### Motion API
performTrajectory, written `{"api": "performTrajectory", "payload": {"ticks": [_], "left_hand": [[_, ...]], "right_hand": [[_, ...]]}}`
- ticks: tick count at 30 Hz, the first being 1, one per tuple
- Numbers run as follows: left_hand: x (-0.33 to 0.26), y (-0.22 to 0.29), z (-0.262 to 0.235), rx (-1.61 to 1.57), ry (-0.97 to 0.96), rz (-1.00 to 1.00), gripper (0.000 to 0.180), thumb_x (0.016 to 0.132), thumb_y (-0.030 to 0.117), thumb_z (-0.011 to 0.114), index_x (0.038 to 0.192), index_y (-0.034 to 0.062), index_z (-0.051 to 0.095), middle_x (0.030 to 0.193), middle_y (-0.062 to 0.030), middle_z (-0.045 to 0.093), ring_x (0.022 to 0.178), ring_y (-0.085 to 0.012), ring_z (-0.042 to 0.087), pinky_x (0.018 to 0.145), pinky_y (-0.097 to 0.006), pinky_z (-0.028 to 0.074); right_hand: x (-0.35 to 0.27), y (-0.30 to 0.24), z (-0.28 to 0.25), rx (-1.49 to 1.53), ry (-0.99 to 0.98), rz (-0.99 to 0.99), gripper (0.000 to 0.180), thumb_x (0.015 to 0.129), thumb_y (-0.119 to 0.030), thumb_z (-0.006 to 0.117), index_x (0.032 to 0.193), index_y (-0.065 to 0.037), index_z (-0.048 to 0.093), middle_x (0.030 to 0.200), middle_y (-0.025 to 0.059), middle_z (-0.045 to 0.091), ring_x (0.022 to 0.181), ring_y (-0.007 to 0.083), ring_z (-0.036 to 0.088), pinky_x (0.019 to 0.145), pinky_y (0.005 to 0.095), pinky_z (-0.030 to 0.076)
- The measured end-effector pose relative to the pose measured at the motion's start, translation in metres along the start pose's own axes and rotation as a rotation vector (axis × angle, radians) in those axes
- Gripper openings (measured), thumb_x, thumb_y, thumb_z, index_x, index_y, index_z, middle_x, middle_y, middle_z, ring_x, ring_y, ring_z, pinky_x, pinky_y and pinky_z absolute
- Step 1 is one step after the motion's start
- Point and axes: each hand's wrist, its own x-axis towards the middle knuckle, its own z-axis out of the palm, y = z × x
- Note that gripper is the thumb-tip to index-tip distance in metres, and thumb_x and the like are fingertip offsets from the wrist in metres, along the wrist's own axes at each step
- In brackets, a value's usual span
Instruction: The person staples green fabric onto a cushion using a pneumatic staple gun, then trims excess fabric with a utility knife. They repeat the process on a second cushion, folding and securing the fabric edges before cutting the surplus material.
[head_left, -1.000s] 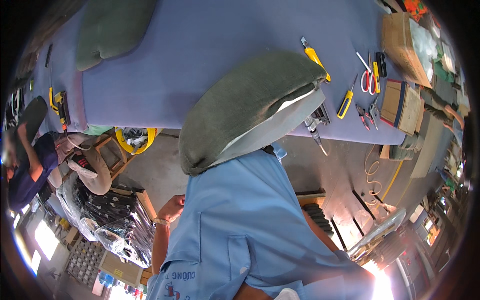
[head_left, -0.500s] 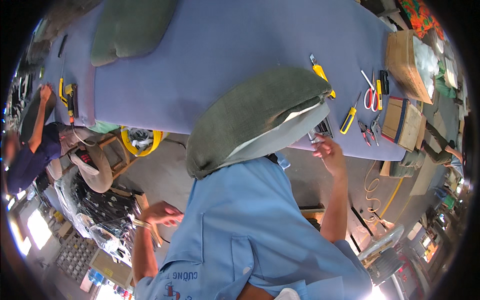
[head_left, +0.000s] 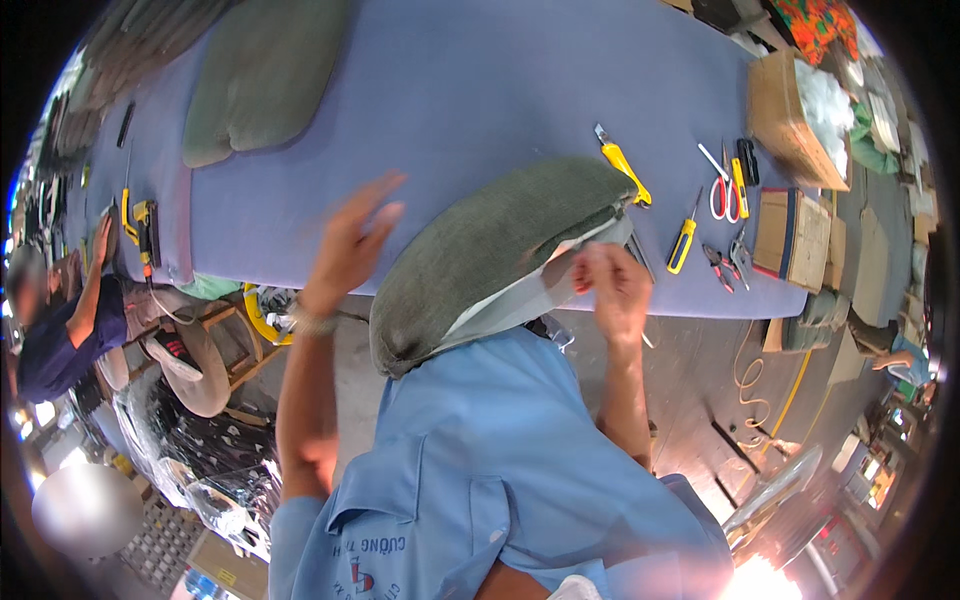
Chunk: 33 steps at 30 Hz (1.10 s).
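Grey-green fabric cushion cover [head_left: 500,255] lies at the near edge of the blue-covered bench [head_left: 450,80], only partly pulled over its pale inner pad, whose white edge shows at the open end, so fitting looks unfinished. Right hand [head_left: 608,285] pinches the cover's open edge, fingers pressed together; left hand [head_left: 350,245] is raised beside the cushion, fingers spread, holding nothing. Yellow-handled utility knife [head_left: 622,165] lies just beyond.

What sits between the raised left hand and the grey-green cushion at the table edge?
Nothing visible. The left hand is open above bare blue table, just left of the cushion. The right hand already touches the cushion's white edge.
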Motion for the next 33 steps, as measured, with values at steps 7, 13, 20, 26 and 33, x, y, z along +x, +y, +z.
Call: {"api": "performTrajectory", "payload": {"ticks": [7, 13, 20, 26, 33], "left_hand": [[0.082, 0.011, 0.123, -0.346, -0.445, -0.121, 0.059, 0.11, 0.05, 0.045, 0.16, 0.0171, 0.043, 0.169, -0.0172, 0.032, 0.158, -0.0344, 0.024, 0.126, -0.045, 0.025], [0.092, -0.005, 0.13, -0.378, -0.612, -0.138, 0.061, 0.111, 0.053, 0.036, 0.164, 0.0213, 0.035, 0.174, -0.0132, 0.02, 0.162, -0.031, 0.012, 0.129, -0.05, 0.008], [0.072, 0.015, 0.098, -0.411, -0.627, -0.129, 0.064, 0.112, 0.051, 0.032, 0.167, 0.019, 0.026, 0.174, -0.0139, 0.018, 0.162, -0.0338, 0.009, 0.128, -0.055, 0.007], [0.055, 0.037, 0.085, -0.191, -0.505, 0.102, 0.073, 0.109, 0.045, 0.043, 0.164, 0.0012, 0.022, 0.169, -0.0267, 0.024, 0.156, -0.0487, 0.019, 0.123, -0.061, 0.021], [0.043, 0.064, 0.087, 0.162, -0.41, 0.028, 0.086, 0.101, 0.04, 0.064, 0.16, -0.0069, 0.023, 0.161, -0.0299, 0.036, 0.149, -0.0478, 0.036, 0.121, -0.052, 0.036]], "right_hand": [[0.001, 0.004, 0.055, -0.359, 0.093, 0.113, 0.047, 0.092, -0.042, 0.08, 0.067, -0.004, 0.066, 0.057, 0.0064, 0.063, 0.053, 0.0145, 0.06, 0.053, 0.0337, 0.048], [0.002, 0.011, 0.074, -0.217, 0.19, 0.134, 0.047, 0.091, -0.04, 0.081, 0.069, -0.004, 0.061, 0.058, 0.0046, 0.058, 0.055, 0.0129, 0.054, 0.053, 0.0329, 0.046], [0.015, 0.026, 0.092, 0.073, 0.19, 0.044, 0.042, 0.107, -0.031, 0.064, 0.077, -0.004, 0.055, 0.068, -0.0032, 0.05, 0.064, 0.0054, 0.041, 0.054, 0.0274, 0.036], [0.029, 0.017, 0.081, 0.124, 0.061, 0.128, 0.046, 0.108, -0.033, 0.059, 0.077, 0.001, 0.056, 0.066, 0.0073, 0.06, 0.062, 0.0121, 0.058, 0.055, 0.0318, 0.047], [0.031, 0.002, 0.058, 0.039, -0.154, 0.306, 0.035, 0.107, -0.027, 0.062, 0.089, 0.004, 0.062, 0.076, 0.0089, 0.069, 0.065, 0.0118, 0.064, 0.057, 0.0296, 0.051]]}}
